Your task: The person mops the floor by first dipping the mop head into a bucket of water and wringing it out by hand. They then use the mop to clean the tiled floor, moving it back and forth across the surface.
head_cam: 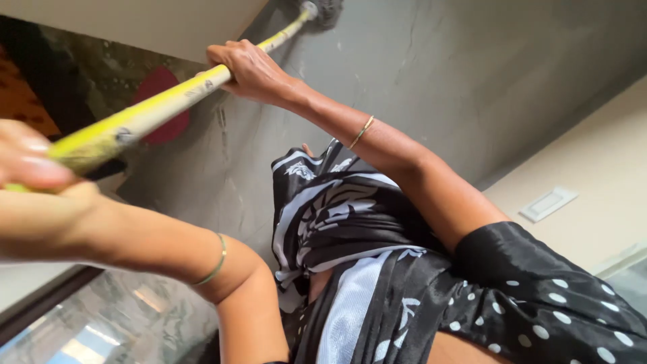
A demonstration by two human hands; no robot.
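Head view: I see both hands clamped on yellow pole [145, 116]. Right hand [251, 69] wrapped further up shaft, left hand [30, 162] gripping near end (blurred, close to lens). Pole slants up to dark brush head [325, 11], possibly duster, pressed against grey wall [431, 74]. Scrubbing stroke seems in hand; next push wants firm two-handed grip, head kept flat to wall.

No packages, signs or screens show. The one label-like mark is a small dark printed patch on the yellow pole [151, 111], partway along it, too blurred to tell its shape.
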